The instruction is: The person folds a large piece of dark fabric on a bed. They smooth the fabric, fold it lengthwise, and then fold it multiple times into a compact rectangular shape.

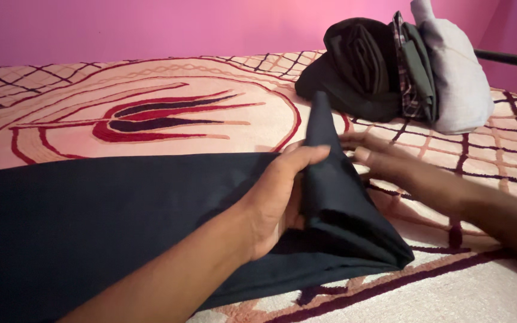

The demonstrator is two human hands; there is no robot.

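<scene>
A dark navy cloth (91,221) lies spread over the left and middle of a patterned bed cover (151,96). Its right end is lifted into an upright fold (330,179). My left hand (279,197) grips this raised fold from the left, thumb on top. My right hand (378,157) reaches in from the right with fingers stretched flat, touching the far side of the same fold.
A stack of folded clothes (402,66), black, checked, olive and light grey, rests at the back right of the bed. A pink wall (151,27) runs behind. A dark bar (510,58) shows at the far right edge.
</scene>
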